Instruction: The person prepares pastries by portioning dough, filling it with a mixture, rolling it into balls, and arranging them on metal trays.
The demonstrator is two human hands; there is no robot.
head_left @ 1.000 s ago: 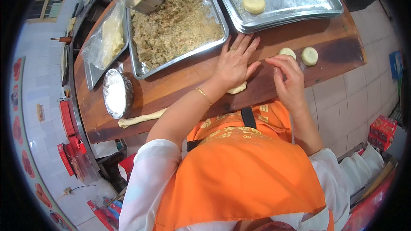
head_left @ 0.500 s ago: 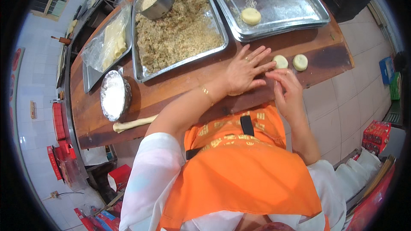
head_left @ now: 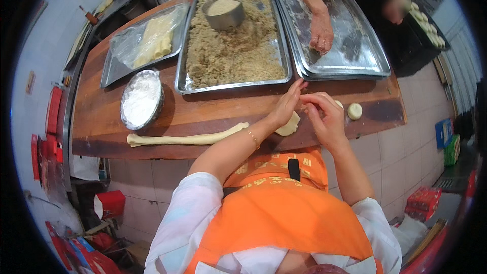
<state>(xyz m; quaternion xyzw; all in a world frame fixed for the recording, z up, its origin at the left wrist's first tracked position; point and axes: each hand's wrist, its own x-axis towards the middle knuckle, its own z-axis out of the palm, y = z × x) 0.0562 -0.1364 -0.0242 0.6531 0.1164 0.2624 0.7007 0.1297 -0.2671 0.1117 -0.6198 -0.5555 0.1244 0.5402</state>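
My left hand (head_left: pixel 288 105) is held over the front of the table with its fingers stretched out and close together, turned edge-on. Its fingertips meet or nearly meet those of my right hand (head_left: pixel 325 116), whose fingers are bent and whose thumb stands apart from them. I see nothing held in either. Beneath them, beside my left wrist, lies a flattened piece of dough (head_left: pixel 288 126), partly covered. A long dough rope (head_left: pixel 187 139) runs along the table's front edge to the left. Right of my right hand sits a small round dough cake (head_left: pixel 354 111); another dough cake (head_left: pixel 339 104) is mostly hidden behind that hand.
A bowl of white flour (head_left: pixel 141 99) stands left. Behind are a tray of plastic-covered dough sheets (head_left: pixel 109 73), a tray of crumbly filling (head_left: pixel 233 87) holding a metal pot (head_left: pixel 223 18), and stacked metal trays (head_left: pixel 355 66). Another person's hand (head_left: pixel 320 33) reaches into the top one.
My left hand has turned from palm-down and spread to edge-on. The flattened dough and more of the rope now show. The other person's hand is farther into the trays; the cake there is out of sight.
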